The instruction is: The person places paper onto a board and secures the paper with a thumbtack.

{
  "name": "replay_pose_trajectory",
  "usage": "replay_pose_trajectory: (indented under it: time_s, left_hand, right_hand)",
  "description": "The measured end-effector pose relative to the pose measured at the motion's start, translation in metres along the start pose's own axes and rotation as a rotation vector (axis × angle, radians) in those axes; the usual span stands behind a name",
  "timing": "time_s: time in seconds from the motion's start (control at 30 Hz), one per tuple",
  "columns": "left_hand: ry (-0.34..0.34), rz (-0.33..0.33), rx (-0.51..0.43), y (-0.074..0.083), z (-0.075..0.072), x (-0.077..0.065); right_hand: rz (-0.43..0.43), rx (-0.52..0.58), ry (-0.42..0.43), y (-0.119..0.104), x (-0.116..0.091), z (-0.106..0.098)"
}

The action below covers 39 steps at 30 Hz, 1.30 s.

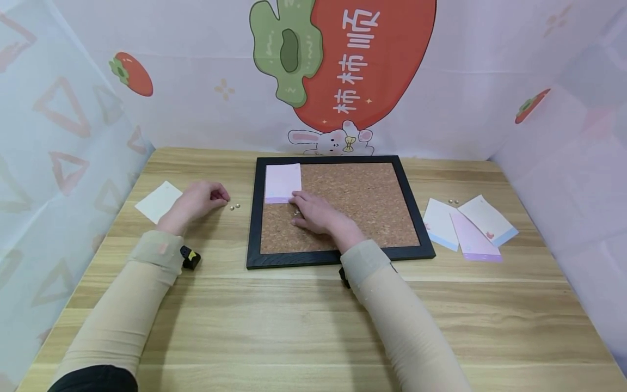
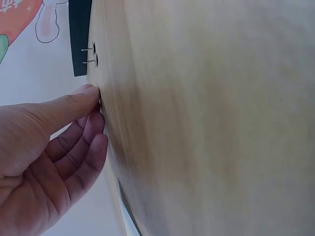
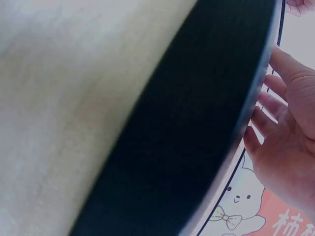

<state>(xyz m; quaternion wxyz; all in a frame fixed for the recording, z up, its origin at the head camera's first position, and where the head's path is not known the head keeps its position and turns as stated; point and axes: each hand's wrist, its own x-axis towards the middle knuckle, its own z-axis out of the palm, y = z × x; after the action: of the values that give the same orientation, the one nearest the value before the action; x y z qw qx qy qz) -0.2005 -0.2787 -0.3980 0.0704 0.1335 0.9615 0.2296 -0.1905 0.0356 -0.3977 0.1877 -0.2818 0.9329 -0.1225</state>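
On the cork board (image 1: 352,212) with its black frame, a pink-and-purple note card (image 1: 283,182) lies at the upper left corner. My right hand (image 1: 318,213) rests over the board, fingertips touching the card's lower right corner; small shiny bits show between thumb and fingers. In the right wrist view its fingers (image 3: 266,120) are spread and lightly bent. Left of the board, my left hand (image 1: 198,201) pinches at the tabletop, thumb and forefinger together. A dark sliver, apparently a thumbtack (image 2: 100,105), shows under the fingertips. Two thumbtacks (image 2: 93,60) stand points-up just beyond them.
A white card (image 1: 159,200) lies partly behind my left wrist. Right of the board are several overlapping cards (image 1: 472,234), with two gold thumbtacks (image 1: 453,201) above them. Printed cloth walls (image 1: 196,109) enclose the wooden table (image 1: 274,326) at the back and sides.
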Motion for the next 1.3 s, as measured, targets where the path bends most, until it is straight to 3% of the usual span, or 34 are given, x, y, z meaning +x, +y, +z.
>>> replay_pose_trajectory:
  time_s: [0.27,0.87,1.13,1.3]
  left_hand:
    - [-0.029,-0.087,-0.004,0.002,-0.001,0.001]
    - [-0.022,-0.130,0.014,0.014,-0.004,0.004]
    - [0.010,-0.106,-0.047,0.018,-0.005,0.007]
    - [0.061,-0.054,-0.039,0.022,-0.004,0.009]
  right_hand:
    - [-0.014,0.016,0.009,0.001,-0.001,0.001]
    - [-0.034,0.034,0.003,0.004,-0.002,0.001]
    - [-0.035,0.047,-0.004,0.005,-0.002,0.002]
    - [-0.034,0.053,-0.008,0.005,-0.002,0.003]
